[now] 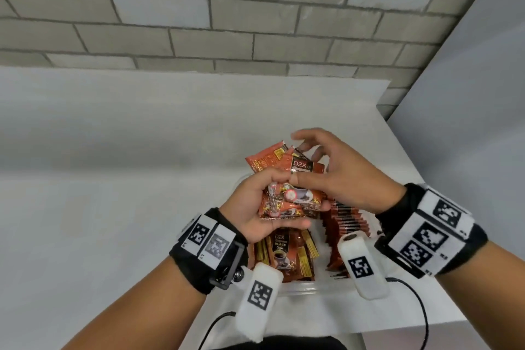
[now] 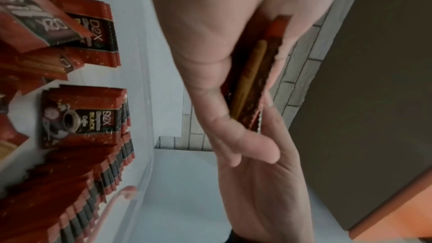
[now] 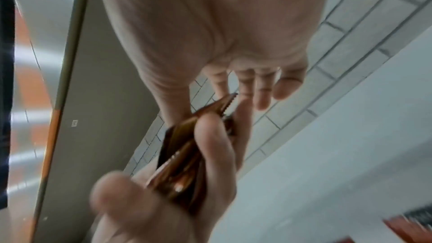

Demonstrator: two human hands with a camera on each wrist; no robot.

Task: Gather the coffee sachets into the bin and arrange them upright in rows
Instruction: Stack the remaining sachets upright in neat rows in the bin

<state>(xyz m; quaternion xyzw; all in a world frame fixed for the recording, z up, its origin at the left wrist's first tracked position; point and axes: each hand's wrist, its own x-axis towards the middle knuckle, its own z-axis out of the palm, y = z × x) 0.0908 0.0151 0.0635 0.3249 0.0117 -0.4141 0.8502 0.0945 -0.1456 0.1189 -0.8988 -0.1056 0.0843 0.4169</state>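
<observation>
Head view: the left hand (image 1: 255, 202) grips a fanned bundle of coffee sachets (image 1: 287, 179) above the clear bin (image 1: 298, 287), fingers curled beneath, thumb on top; the right hand (image 1: 338, 176) meets the bundle from the right, its thumb pressed to the top sachet, its fingers spread loosely over the far edges; whether it truly pinches a sachet I cannot tell; inside the bin, a row of sachets (image 1: 346, 224) stands upright on the right, others (image 1: 284, 253) lie loose on the near left; the bin sits on a white table (image 1: 85, 179) near its right edge, before a grey brick wall (image 1: 199, 23).
</observation>
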